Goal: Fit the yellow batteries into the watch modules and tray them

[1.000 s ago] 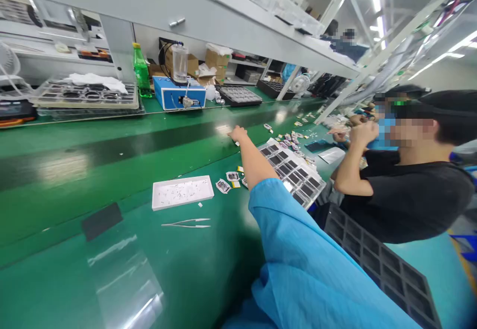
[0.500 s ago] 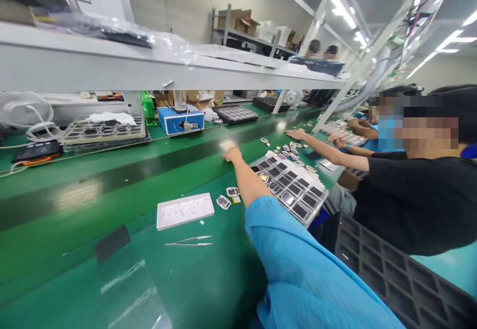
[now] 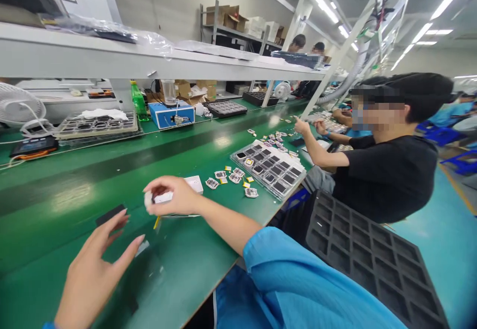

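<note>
My right hand (image 3: 173,195) is closed on a small whitish part (image 3: 149,201) with a yellow tab hanging below it, above the green bench (image 3: 194,264). Behind that hand a white tray (image 3: 194,185) is partly hidden. My left hand (image 3: 99,264), at the lower left, has its fingers apart and holds nothing. Beyond its fingertips lies a dark flat pad (image 3: 111,214). Several small parts with yellow tabs (image 3: 234,177) lie to the right of the white tray. A clear tray of dark squares (image 3: 268,167) stands farther right.
A blue device (image 3: 171,115) and a green bottle (image 3: 138,101) stand at the back under a white shelf (image 3: 149,65). A black compartment tray (image 3: 367,249) is at the lower right. A person in black (image 3: 387,170) works on the right.
My right hand has come back from the far part of the bench to the near left, now holding a part. My left hand has come into view. More small parts lie beside the clear tray.
</note>
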`<state>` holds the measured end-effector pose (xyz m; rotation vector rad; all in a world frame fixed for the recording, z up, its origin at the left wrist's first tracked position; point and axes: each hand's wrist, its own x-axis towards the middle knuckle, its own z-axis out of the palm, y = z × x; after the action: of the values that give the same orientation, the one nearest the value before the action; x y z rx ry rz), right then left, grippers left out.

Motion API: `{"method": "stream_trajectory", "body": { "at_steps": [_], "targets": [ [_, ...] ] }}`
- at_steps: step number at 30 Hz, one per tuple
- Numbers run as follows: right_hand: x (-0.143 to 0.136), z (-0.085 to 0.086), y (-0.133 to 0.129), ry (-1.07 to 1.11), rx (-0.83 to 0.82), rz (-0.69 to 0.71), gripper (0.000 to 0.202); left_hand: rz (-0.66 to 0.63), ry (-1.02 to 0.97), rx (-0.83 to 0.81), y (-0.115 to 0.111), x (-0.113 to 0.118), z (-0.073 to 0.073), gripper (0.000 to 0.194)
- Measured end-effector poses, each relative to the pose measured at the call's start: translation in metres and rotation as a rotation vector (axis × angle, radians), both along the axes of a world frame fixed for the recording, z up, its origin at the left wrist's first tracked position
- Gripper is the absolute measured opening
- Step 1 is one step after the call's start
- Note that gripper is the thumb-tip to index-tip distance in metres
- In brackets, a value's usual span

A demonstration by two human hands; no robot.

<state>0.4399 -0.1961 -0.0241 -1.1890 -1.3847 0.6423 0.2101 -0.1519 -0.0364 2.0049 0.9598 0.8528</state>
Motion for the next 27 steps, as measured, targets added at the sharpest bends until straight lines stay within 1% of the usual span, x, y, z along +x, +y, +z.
{"method": "stream_trajectory", "body": {
  "at_steps": [2, 4, 7, 9, 10, 13, 15, 16, 18, 20, 23, 27],
  "targets": [
    [-0.026, -0.014, -0.009, -0.078, -0.014, 0.054, 0.039, -0.06, -0.034, -0.233, 0.004, 0.01, -0.012, 0.084],
    [-0.04, -0.025, -0.015, -0.18, -0.014, 0.052, 0.039, -0.092, -0.069, -0.438, 0.005, 0.014, -0.02, 0.09],
    [-0.045, -0.035, -0.019, -0.285, -0.006, 0.025, 0.041, -0.091, -0.137, -0.583, 0.004, 0.013, -0.026, 0.1],
    [-0.044, -0.038, -0.02, -0.298, -0.019, 0.041, 0.042, -0.069, -0.181, -0.627, 0.002, 0.013, -0.025, 0.104],
    [-0.044, -0.038, -0.02, -0.292, -0.031, 0.057, 0.043, -0.044, -0.18, -0.645, 0.002, 0.013, -0.024, 0.103],
    [-0.044, -0.038, -0.021, -0.216, -0.075, 0.105, 0.05, 0.044, -0.153, -0.687, 0.003, 0.013, -0.021, 0.09],
    [-0.046, -0.038, -0.022, -0.191, -0.099, 0.087, 0.046, 0.084, -0.2, -0.704, 0.004, 0.013, -0.02, 0.084],
    [-0.047, -0.038, -0.021, -0.213, -0.098, 0.067, 0.039, 0.097, -0.241, -0.716, 0.004, 0.013, -0.02, 0.081],
    [-0.048, -0.04, -0.019, -0.324, -0.07, 0.037, 0.021, 0.109, -0.332, -0.765, 0.006, 0.012, -0.021, 0.079],
    [-0.049, -0.043, -0.017, -0.445, -0.026, 0.042, 0.01, 0.11, -0.4, -0.826, 0.006, 0.011, -0.023, 0.079],
    [-0.049, -0.046, -0.015, -0.526, 0.005, 0.045, 0.009, 0.116, -0.443, -0.874, 0.008, 0.01, -0.025, 0.08],
    [-0.049, -0.044, -0.015, -0.558, -0.021, 0.044, 0.014, 0.134, -0.43, -0.9, 0.009, 0.009, -0.028, 0.084]
  ]
}}
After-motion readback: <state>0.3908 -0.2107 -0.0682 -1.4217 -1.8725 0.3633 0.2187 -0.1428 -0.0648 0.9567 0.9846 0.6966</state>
